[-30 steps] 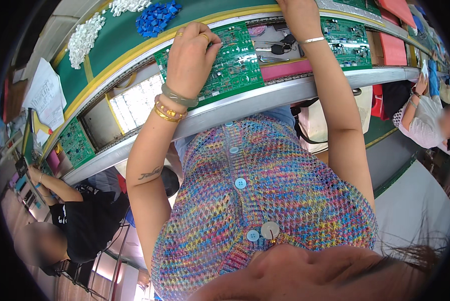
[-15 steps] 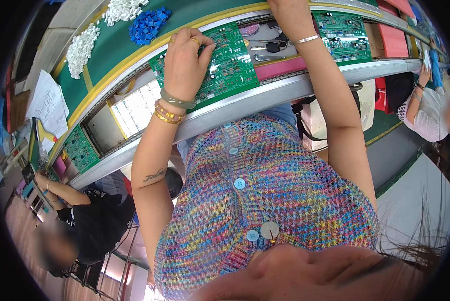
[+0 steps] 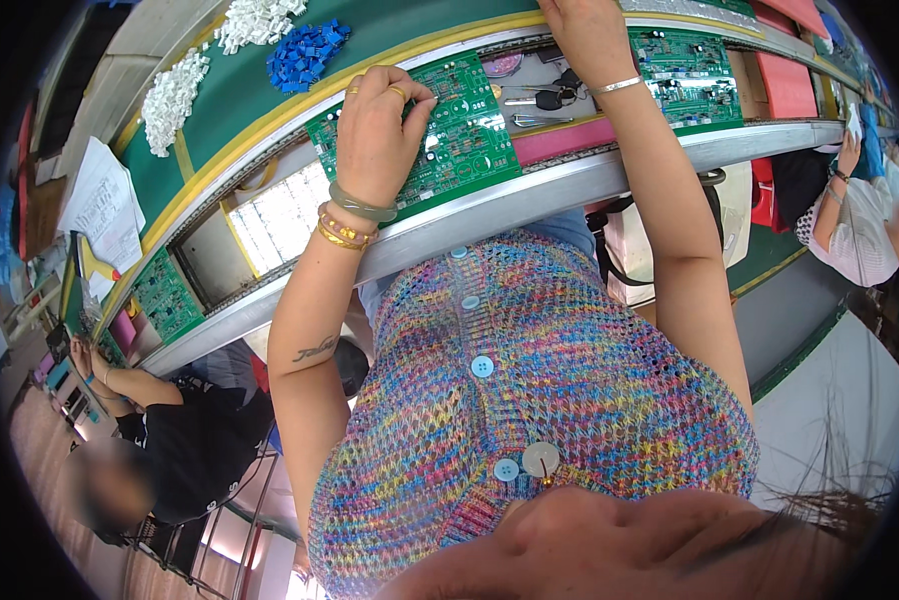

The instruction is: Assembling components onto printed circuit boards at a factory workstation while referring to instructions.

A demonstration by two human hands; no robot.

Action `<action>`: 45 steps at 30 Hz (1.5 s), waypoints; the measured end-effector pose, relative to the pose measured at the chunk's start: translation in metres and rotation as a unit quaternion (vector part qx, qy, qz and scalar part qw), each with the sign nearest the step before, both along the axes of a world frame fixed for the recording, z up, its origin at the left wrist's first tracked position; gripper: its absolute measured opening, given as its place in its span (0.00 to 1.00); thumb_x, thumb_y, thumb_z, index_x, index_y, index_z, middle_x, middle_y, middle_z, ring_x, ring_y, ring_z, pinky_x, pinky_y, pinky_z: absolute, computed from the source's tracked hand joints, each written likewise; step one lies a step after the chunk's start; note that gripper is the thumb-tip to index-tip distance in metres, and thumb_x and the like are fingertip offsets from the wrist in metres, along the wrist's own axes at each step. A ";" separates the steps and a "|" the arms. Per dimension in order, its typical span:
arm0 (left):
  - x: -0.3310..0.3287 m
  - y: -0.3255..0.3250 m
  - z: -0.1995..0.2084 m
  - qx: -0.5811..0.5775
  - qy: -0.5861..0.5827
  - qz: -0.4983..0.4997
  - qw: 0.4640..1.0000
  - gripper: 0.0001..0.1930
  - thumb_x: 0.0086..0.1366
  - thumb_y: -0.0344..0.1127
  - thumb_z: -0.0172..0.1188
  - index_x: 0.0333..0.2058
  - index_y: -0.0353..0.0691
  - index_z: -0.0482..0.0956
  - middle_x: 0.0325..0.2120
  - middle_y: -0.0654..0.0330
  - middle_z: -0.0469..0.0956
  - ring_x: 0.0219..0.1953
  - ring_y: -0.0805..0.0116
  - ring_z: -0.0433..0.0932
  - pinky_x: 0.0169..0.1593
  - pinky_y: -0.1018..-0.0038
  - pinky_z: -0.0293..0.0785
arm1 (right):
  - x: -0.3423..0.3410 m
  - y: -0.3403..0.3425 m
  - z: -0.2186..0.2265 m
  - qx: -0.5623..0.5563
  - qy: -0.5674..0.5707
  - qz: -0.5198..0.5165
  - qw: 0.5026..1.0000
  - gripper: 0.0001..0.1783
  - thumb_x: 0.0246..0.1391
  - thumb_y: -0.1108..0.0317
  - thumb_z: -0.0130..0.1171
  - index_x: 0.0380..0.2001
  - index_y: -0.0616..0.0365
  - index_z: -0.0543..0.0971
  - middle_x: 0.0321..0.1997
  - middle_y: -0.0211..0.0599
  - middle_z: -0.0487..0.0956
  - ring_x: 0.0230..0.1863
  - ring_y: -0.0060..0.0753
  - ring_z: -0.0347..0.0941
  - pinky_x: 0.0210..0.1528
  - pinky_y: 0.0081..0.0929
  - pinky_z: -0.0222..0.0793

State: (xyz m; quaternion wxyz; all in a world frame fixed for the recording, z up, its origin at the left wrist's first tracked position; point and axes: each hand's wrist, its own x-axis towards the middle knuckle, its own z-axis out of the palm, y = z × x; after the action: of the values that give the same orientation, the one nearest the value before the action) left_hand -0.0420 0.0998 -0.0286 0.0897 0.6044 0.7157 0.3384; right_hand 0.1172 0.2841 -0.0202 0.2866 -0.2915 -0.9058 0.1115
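Observation:
My left hand [image 3: 377, 132] rests over a green circuit board [image 3: 474, 150] fitted with small parts. Its fingers are curled, with thumb and forefinger close together above the board; whatever lies between them is too small or hidden to name. My right hand [image 3: 591, 45] reaches over the far side of the rail at the top of the view. Its fingers are cut off by the picture's edge, so their state is hidden. To the right, past my right wrist, lies another populated green circuit board [image 3: 684, 80].
Piles of white connectors [image 3: 174, 100] and blue components [image 3: 307, 55] lie on the green bench at far left. Keys [image 3: 549, 98] sit between the boards. A metal rail [image 3: 449, 215] runs along the near side. A co-worker [image 3: 194, 440] sits left, another person [image 3: 854, 225] right.
The view has shifted slightly. My left thumb and forefinger have drawn a little differently over the board, while the hand stays there. My right hand remains near the top edge.

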 end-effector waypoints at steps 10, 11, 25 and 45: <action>-0.054 0.044 0.020 0.083 0.069 0.016 0.994 0.08 0.50 0.34 0.66 0.30 0.39 0.81 0.28 0.56 0.78 0.33 0.59 0.76 0.38 0.68 0.71 | 0.012 -0.036 0.012 -0.048 0.043 0.028 0.998 0.05 0.50 0.72 0.56 0.33 0.57 0.75 0.30 0.42 0.75 0.34 0.46 0.73 0.37 0.35 0.69; -0.068 0.058 0.015 0.076 0.123 0.037 0.989 0.08 0.52 0.33 0.66 0.32 0.39 0.81 0.29 0.57 0.79 0.32 0.63 0.77 0.37 0.71 0.73 | 0.017 -0.046 0.012 -0.050 0.054 0.048 0.996 0.06 0.49 0.72 0.58 0.33 0.56 0.75 0.32 0.39 0.76 0.35 0.44 0.73 0.37 0.34 0.70; -0.084 0.097 0.004 0.000 0.153 0.112 0.982 0.05 0.52 0.32 0.59 0.23 0.37 0.78 0.21 0.50 0.78 0.27 0.52 0.78 0.33 0.63 0.74 | 0.044 -0.122 -0.004 -0.200 0.020 0.099 0.975 0.07 0.45 0.75 0.62 0.30 0.58 0.77 0.34 0.37 0.78 0.36 0.39 0.75 0.38 0.30 0.71; -0.046 0.052 0.037 0.068 0.012 0.020 0.997 0.06 0.58 0.28 0.56 0.33 0.36 0.79 0.31 0.52 0.77 0.34 0.53 0.77 0.39 0.66 0.72 | 0.034 -0.116 -0.015 -0.119 0.022 0.122 0.985 0.07 0.44 0.74 0.63 0.29 0.56 0.77 0.31 0.33 0.79 0.34 0.36 0.75 0.35 0.29 0.72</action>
State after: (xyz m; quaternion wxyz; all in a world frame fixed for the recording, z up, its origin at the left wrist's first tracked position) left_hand -0.0884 0.1516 0.0080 0.0331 0.5988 0.7040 0.3803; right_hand 0.1510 0.1678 -0.0355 0.2535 -0.2081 -0.9084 0.2594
